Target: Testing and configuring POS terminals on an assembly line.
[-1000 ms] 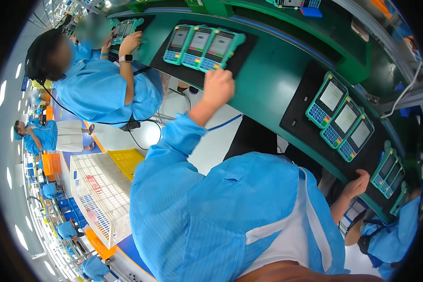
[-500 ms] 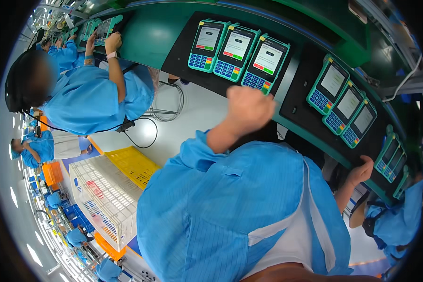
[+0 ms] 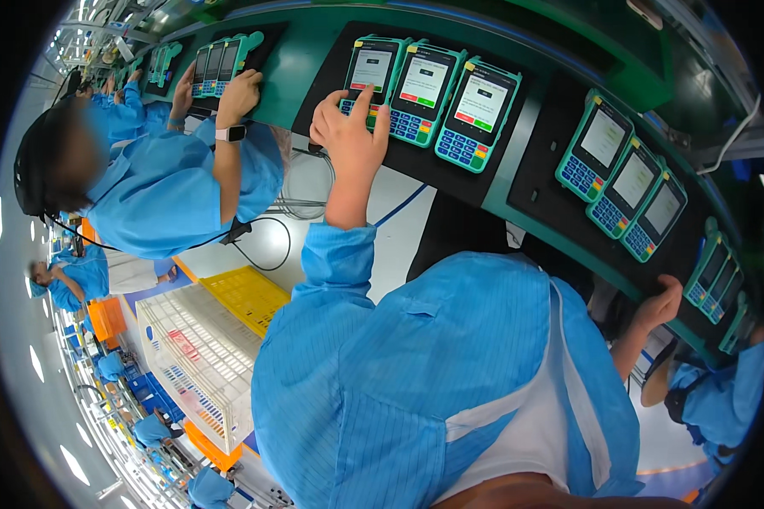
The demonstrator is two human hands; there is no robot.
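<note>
3 card terminals point(image 3: 422, 92) by left hand point(image 3: 351, 137), keypads point(image 3: 461, 151) nearest, long axes tilted right.

No legible wording on the terminal screens point(image 3: 425, 82)

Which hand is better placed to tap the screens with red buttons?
Likely the left hand: it reaches over the leftmost such teal-framed, blue-keyed terminal; the right hand is farther off, near the green bench edge.

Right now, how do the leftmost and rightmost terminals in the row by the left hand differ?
The leftmost terminal has its keypad partly hidden by the left hand; the rightmost terminal shows its whole keypad. The leftmost terminal looks smaller in this view, the rightmost terminal larger. Both have green casings and lit screens.
</note>
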